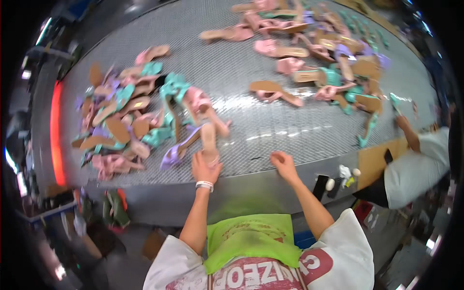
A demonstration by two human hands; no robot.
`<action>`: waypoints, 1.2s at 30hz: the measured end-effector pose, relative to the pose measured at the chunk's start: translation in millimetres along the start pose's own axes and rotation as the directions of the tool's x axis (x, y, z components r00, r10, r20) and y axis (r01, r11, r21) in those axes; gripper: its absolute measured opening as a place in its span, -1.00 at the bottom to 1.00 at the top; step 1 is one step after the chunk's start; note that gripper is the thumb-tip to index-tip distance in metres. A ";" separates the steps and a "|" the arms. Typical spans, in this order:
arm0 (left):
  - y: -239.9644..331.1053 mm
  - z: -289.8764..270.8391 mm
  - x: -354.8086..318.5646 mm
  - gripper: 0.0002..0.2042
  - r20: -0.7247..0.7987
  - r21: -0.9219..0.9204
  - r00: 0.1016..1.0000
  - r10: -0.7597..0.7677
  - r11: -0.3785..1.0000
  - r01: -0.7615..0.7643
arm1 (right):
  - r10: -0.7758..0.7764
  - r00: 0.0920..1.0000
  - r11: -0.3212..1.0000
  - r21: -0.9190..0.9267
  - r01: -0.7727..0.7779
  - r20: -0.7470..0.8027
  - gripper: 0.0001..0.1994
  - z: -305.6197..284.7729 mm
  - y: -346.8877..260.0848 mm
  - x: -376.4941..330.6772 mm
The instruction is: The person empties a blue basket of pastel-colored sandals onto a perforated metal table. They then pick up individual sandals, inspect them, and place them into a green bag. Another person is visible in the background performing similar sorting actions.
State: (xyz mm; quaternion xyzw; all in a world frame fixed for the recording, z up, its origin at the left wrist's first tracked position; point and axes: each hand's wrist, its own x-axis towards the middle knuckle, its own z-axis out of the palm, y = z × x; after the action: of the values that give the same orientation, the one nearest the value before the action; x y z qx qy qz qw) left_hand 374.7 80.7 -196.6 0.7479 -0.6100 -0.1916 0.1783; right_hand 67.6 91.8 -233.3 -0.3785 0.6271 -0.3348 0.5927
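My left hand (205, 167) grips the near end of a pink heeled sandal (210, 140) that lies sole-up on the grey mesh table (270, 130). A purple sandal (176, 151) rests just left of it, and other pink and teal sandals (170, 92) lie beyond. My right hand (283, 163) hovers over bare mesh near the table's front edge, fingers loosely curled and holding nothing.
A heap of pink, teal, purple and tan sandals (118, 123) fills the left side; another spread (328, 53) covers the far right. A person in a white shirt (418, 164) reaches onto the table at right. Small bottles and a phone (338, 181) sit on the front ledge.
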 end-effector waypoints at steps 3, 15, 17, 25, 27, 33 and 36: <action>8.2 28.5 9.9 -0.56 0.125 0.283 0.984 -0.124 0.955 0.084 | -0.027 0.986 0.997 -0.077 0.015 -0.166 -0.81 -55.6 37.8 -49.6; -50.0 12.8 29.0 -0.37 0.004 0.032 1.000 0.011 0.999 -0.011 | -0.018 0.857 0.974 0.184 0.132 -0.515 -0.81 -168.7 60.7 -120.6; -44.8 13.5 36.6 -0.38 -0.164 0.019 0.976 0.146 0.989 -0.145 | -0.043 0.844 0.977 0.154 0.147 -0.534 -0.81 -190.0 65.7 -108.6; 6.9 -10.0 79.7 -0.34 -0.036 0.237 0.973 -0.230 0.944 0.231 | -0.241 0.688 0.954 -0.039 0.296 -0.685 -0.84 -321.0 28.8 2.2; 23.0 -5.2 78.2 -0.33 -0.120 0.398 0.988 -0.101 0.906 0.141 | -0.365 0.625 0.927 -0.204 0.316 -0.690 -0.83 -353.2 1.1 42.3; 124.1 5.9 128.9 -0.35 -0.034 0.352 0.906 0.422 0.853 -0.384 | -0.635 0.329 0.772 -0.556 0.309 -0.699 -0.63 -464.9 -105.1 171.6; 210.6 38.7 193.5 -0.35 0.087 0.066 0.790 0.606 0.788 -0.612 | -0.539 0.355 0.842 -0.493 0.217 -0.764 -0.52 -553.7 -135.5 211.2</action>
State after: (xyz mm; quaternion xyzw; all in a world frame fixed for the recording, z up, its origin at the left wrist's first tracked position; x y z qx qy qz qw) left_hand 212.7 -150.8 -138.0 0.5125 -0.8317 -0.1188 0.1777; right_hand -476.1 -174.4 -178.5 -0.3715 0.7772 -0.5077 0.0173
